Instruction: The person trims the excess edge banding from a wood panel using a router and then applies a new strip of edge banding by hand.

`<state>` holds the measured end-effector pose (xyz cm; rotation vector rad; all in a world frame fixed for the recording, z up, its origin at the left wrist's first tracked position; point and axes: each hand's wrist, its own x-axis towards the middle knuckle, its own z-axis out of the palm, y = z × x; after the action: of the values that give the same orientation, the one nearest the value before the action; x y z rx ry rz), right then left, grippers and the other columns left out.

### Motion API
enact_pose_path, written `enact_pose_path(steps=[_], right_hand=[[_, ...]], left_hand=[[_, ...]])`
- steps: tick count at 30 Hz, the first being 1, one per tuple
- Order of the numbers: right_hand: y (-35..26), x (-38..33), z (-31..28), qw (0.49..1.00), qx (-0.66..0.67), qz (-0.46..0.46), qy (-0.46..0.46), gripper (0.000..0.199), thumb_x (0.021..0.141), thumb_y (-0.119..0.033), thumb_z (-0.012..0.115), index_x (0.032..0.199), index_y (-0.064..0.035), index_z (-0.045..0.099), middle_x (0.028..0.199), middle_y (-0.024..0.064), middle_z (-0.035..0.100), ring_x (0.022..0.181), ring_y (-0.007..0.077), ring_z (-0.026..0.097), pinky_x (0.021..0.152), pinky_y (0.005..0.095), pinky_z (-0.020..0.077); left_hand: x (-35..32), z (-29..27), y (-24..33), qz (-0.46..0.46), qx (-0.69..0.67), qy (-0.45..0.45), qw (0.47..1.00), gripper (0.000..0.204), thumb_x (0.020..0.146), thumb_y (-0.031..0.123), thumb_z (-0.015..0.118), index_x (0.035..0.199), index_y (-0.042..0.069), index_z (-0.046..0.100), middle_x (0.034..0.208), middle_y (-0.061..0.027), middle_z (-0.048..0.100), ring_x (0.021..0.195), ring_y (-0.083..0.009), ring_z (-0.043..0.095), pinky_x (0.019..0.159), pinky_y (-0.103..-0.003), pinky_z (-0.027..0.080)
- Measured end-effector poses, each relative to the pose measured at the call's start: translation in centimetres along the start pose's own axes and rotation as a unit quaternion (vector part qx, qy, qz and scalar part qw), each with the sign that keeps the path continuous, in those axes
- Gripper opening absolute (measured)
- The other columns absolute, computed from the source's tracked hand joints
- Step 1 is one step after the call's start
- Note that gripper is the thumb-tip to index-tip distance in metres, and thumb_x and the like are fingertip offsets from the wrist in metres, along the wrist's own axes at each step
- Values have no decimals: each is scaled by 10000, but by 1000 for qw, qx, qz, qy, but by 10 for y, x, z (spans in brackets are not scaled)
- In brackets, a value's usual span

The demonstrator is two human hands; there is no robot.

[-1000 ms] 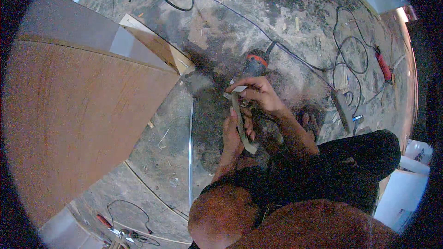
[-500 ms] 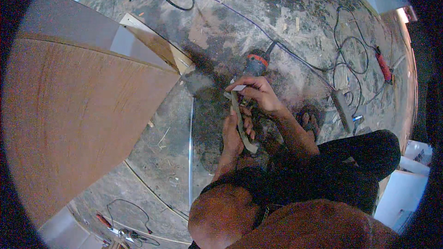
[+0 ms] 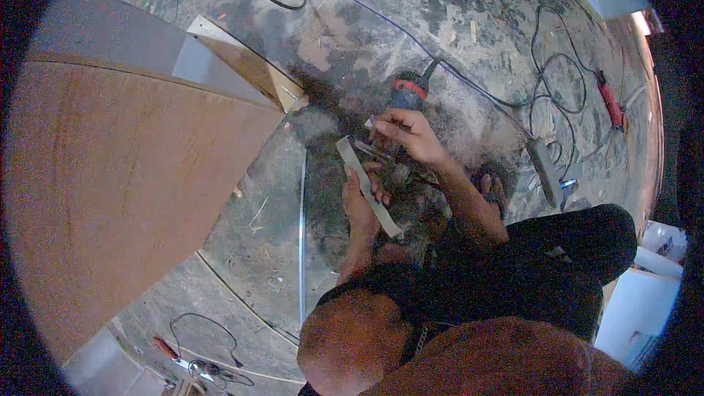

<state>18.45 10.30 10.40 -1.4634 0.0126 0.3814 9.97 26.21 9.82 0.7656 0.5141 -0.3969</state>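
A flat, pale strip [image 3: 368, 189], perhaps wood, lies slantwise in my left hand [image 3: 358, 204], whose fingers wrap round its lower middle. Its broad face shows upward. Just beyond the strip's far end and to the right, my right hand [image 3: 412, 136] pinches a small white piece [image 3: 369, 123], apart from the strip; its kind is too small to tell. Past my right hand, a dark corded power tool [image 3: 408, 94] with a red band rests on the floor. Its near end is partly hidden by that hand.
A large wooden panel [image 3: 132, 176] fills the left side. A thin metal strip [image 3: 302, 235] lies on the dusty floor near my left arm. To the right are a red tool [image 3: 609, 103], looped cable [image 3: 561, 84] and a dark bar [image 3: 541, 169]. My foot [image 3: 493, 192] stands close by.
My right hand has come away from the strip's far end, still pinching the white piece. In my left hand the strip has turned, showing more of its broad face, and shifted slightly left.
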Motion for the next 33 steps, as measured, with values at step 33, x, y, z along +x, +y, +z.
enact_pose_path(steps=[33], right_hand=[[-12,4,-8,948,-302,-73,-64,394,752,-240,754,1043,-19,606,886,77,636,816,168,597,748,313,483]], left_hand=[[24,-63,-16,64,283,77,954,478,988,435,350,940,51,631,652,-13,547,551,-122,491,508,-278,412]])
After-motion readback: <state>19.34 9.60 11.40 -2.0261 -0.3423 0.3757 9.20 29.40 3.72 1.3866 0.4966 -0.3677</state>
